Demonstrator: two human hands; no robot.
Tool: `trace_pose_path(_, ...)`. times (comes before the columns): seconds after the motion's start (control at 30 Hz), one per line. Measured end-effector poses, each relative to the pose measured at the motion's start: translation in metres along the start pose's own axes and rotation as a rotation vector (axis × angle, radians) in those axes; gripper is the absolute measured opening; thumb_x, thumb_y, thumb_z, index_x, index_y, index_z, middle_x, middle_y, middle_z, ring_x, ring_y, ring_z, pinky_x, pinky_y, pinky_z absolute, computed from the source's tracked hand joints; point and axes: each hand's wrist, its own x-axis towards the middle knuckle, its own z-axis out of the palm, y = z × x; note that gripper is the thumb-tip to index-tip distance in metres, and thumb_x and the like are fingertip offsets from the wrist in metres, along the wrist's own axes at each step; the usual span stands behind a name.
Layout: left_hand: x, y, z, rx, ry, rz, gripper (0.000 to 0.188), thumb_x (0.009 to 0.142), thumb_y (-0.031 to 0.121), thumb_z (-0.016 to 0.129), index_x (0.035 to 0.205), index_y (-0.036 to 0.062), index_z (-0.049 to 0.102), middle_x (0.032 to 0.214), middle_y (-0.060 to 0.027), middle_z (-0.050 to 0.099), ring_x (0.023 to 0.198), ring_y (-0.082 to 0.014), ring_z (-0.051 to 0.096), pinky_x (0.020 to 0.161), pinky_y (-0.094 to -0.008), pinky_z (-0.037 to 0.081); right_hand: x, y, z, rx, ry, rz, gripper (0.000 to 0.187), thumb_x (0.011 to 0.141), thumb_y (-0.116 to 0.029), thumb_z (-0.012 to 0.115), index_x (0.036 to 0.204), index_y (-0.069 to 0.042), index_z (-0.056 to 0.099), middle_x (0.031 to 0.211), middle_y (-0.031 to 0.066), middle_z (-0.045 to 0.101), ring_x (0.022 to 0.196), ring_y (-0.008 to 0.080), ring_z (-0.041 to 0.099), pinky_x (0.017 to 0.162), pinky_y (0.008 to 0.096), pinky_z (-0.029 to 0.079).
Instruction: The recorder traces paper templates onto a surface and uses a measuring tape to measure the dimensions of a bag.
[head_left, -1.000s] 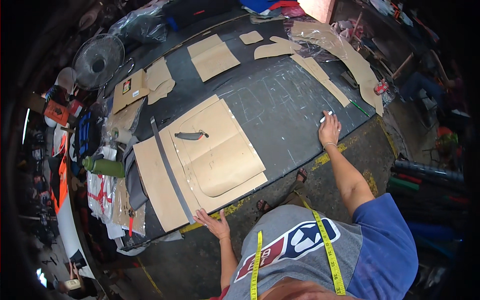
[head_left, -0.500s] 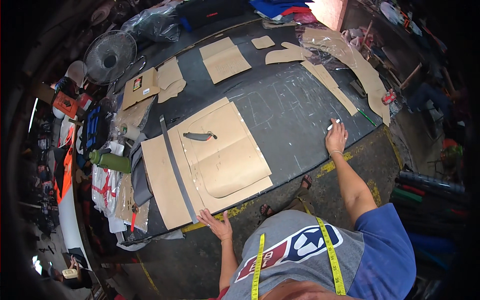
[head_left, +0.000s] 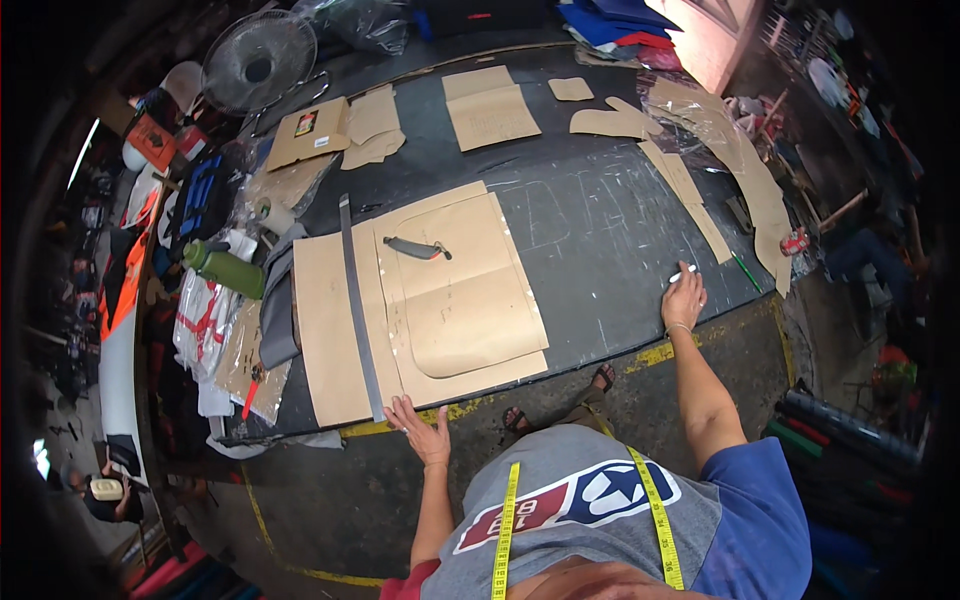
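My left hand [head_left: 420, 432] rests at the near table edge with fingers spread, beside the lower end of a long grey straightedge [head_left: 359, 305]. The straightedge lies across a large sheet of brown paper [head_left: 320, 300]. Over that sheet is a second brown paper piece [head_left: 470, 320], marked with a rounded outline. A small dark-handled tool with a reddish edge [head_left: 416, 248], perhaps a cutter, sits on it. Farther right, my right hand [head_left: 684, 302] is on the dark tabletop [head_left: 590, 260], its fingers closed round a white stick of chalk [head_left: 684, 273]. Pale chalk lines cover the surface there.
Brown paper patterns [head_left: 490, 108] lie along the far side and right [head_left: 690, 200]. A green pencil [head_left: 746, 270] is near the right edge. At left stand a green bottle [head_left: 225, 268], a fan [head_left: 258, 65] and plastic-wrapped goods [head_left: 205, 320]. Yellow tape measure [head_left: 655, 510] hangs over my shirt.
The view has shifted, so the table sits a little differently in the picture. Both hands keep about the same places on the table, the left by the straightedge, the right with the chalk.
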Motion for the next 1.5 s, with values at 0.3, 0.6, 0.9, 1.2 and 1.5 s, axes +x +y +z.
trace_pose_path(0.3, 0.001, 0.001, 0.001, -0.043, 0.002, -0.011, 0.088, 0.088, 0.036, 0.075, 0.152, 0.0001, 0.026, 0.16, -0.0232, 0.023, 0.151, -0.0477, 0.005, 0.121, -0.0554, 0.016, 0.002, 0.003, 0.005, -0.017, -0.007, -0.008, 0.047, 0.098, -0.018, 0.049, 0.145, -0.023, 0.045, 0.14, 0.008, 0.055, 0.143, 0.0312, 0.038, 0.117, 0.053, 0.026)
trace_pose_path(0.6, 0.001, -0.003, 0.004, -0.017, 0.026, 0.024, 0.087, 0.088, 0.038, 0.074, 0.151, -0.0003, 0.028, 0.159, -0.0229, 0.025, 0.151, -0.0476, 0.005, 0.121, -0.0554, 0.016, 0.004, 0.006, 0.011, -0.053, -0.006, -0.009, 0.049, 0.098, -0.019, 0.05, 0.146, -0.023, 0.044, 0.141, 0.005, 0.054, 0.143, 0.0296, 0.038, 0.116, 0.0532, 0.026)
trace_pose_path(0.9, 0.0, -0.004, 0.006, 0.001, 0.004, 0.006, 0.088, 0.088, 0.04, 0.074, 0.151, 0.0007, 0.027, 0.159, -0.0222, 0.024, 0.151, -0.0479, 0.006, 0.121, -0.0556, 0.017, 0.004, 0.008, 0.013, -0.053, 0.032, -0.027, 0.046, 0.1, -0.02, 0.048, 0.145, -0.022, 0.045, 0.141, 0.0066, 0.055, 0.141, 0.03, 0.041, 0.115, 0.0512, 0.028)
trace_pose_path(1.2, -0.003, -0.009, 0.006, 0.023, 0.005, 0.016, 0.091, 0.087, 0.043, 0.074, 0.152, 0.0011, 0.026, 0.159, -0.0222, 0.023, 0.151, -0.0483, 0.006, 0.121, -0.0561, 0.017, 0.001, 0.009, 0.012, -0.067, 0.015, -0.018, 0.046, 0.1, -0.02, 0.047, 0.146, -0.024, 0.045, 0.143, 0.0069, 0.054, 0.141, 0.0298, 0.041, 0.115, 0.0517, 0.029)
trace_pose_path(1.5, 0.0, -0.004, 0.005, 0.028, 0.027, 0.055, 0.089, 0.091, 0.042, 0.072, 0.154, 0.0024, 0.023, 0.16, -0.0228, 0.022, 0.151, -0.0476, 0.004, 0.12, -0.0553, 0.017, 0.002, 0.002, 0.002, -0.078, -0.04, -0.05, 0.058, 0.097, -0.019, 0.05, 0.153, -0.028, 0.037, 0.148, 0.0081, 0.049, 0.142, 0.0308, 0.038, 0.117, 0.051, 0.026)
